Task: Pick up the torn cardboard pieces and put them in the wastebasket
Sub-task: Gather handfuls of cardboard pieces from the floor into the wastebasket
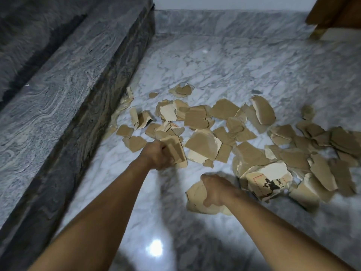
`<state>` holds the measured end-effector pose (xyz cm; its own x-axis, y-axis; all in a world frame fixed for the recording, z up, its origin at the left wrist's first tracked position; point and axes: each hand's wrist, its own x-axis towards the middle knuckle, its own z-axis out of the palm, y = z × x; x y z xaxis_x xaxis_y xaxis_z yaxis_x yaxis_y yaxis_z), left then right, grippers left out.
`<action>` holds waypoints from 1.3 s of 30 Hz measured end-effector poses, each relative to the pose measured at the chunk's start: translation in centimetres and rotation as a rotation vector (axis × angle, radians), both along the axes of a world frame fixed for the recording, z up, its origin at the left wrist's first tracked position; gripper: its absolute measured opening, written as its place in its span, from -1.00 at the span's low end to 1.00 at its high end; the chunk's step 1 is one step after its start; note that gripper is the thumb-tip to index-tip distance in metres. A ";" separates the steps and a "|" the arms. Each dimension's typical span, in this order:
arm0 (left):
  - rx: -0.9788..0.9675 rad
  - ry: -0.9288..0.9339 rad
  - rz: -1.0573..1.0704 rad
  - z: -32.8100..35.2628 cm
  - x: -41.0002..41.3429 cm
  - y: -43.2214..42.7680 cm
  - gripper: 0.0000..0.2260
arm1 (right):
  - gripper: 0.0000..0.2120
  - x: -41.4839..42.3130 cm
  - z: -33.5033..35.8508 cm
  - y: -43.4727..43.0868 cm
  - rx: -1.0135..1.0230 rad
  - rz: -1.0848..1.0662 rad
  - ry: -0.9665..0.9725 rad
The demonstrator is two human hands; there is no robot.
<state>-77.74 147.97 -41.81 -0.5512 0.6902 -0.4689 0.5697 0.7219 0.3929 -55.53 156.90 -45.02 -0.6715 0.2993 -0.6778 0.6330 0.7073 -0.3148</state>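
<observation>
floor (224, 61): pale veined marble, glossy, fills most of the view.
step (64, 79): dark grey stone ledge along the left side, some scraps lie against its foot.
furniture (338, 12): brown wooden piece, top right corner, well apart from the mess.
cardboard pieces (230, 124): dozens of torn brown scraps spread over the floor from the step across to the right edge; many overlap, some curl up off the floor.
printed piece (267, 182): larger scrap with a white face, red dashes and black print, just beside the right hand.
wastebasket: not in view, place cannot be told.
left hand (159, 156): fist closed on a tan scrap (176, 151), held at the near edge of the pile.
right hand (214, 189): fingers curled down on a broad pale scrap (195, 198); looks clamped on it, lifted or flat cannot be told.
progress: early by my reading, nearly all pieces on the floor.
handling: light, fairly stiff, dry, not fragile; flat ones will likely cling to the slick marble, so take a raised or curled edge, or slide to stack several and pinch the stack.
risk: small scraps could slip out of a full fist.
</observation>
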 end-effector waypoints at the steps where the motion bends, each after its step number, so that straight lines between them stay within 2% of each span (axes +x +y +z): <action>1: -0.032 0.032 -0.072 0.1 -0.6 0.7 -0.73 | -0.43 -0.2 0.2 0.8 -0.047 -0.015 -0.006; 4: -0.101 0.127 -0.297 -0.6 -1.3 2.0 -0.56 | -0.45 -1.9 2.0 5.7 -0.079 -0.184 0.086; 6: -0.164 0.198 -0.364 -1.6 -1.0 1.8 -0.42 | -0.48 -3.9 2.9 9.3 -0.053 -0.307 0.175; 10: -0.145 0.202 -0.343 -2.8 -0.3 0.8 -0.47 | -0.37 -7.6 2.1 10.8 0.126 -0.328 0.206; 14: -0.095 0.447 -0.371 -2.6 0.7 0.3 -0.52 | -0.53 -7.7 0.3 7.4 0.437 -0.266 0.248; 17: -0.071 0.514 -0.324 -2.0 1.5 0.1 -0.52 | -0.48 -7.2 -0.6 6.0 0.477 -0.215 0.310; 20: -0.063 0.523 -0.269 -1.4 1.9 -0.4 -0.47 | -0.32 -7.5 -0.5 6.3 0.401 -0.297 0.200; 23: 0.014 0.474 -0.172 -1.5 2.1 -1.4 -0.34 | -0.29 -7.7 0.0 6.5 0.419 -0.292 0.137; 27: 0.121 0.397 -0.003 -1.1 2.3 -2.5 -0.13 | -0.23 -6.7 0.8 5.7 0.541 -0.248 0.286; 28: 0.120 0.386 0.027 -0.8 2.3 -2.8 -0.13 | -0.24 -6.4 1.0 5.4 0.600 -0.218 0.342; 29: 0.110 0.379 0.050 -0.4 2.4 -3.0 -0.22 | -0.25 -6.0 1.3 5.2 0.648 -0.184 0.397; 31: 0.094 0.349 0.096 0.4 2.4 -3.4 -0.55 | -0.19 -5.0 1.9 4.9 0.700 -0.127 0.483; 33: 0.129 0.293 0.161 0.8 2.4 -3.9 -0.73 | -0.18 -4.5 2.4 4.9 0.666 -0.080 0.516; 36: 0.176 0.253 0.190 1.3 2.3 -4.8 -0.74 | -0.57 -4.5 3.4 5.3 0.382 -0.068 0.489; 39: 0.200 0.190 0.254 1.8 1.6 -5.5 -0.76 | -0.71 -4.8 4.9 6.8 0.149 -0.296 0.466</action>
<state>-76.12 142.47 -39.99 -0.7809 0.5878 -0.2116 0.4587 0.7694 0.4446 -60.29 163.67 -40.16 -0.7625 0.5897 -0.2660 0.6288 0.5791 -0.5188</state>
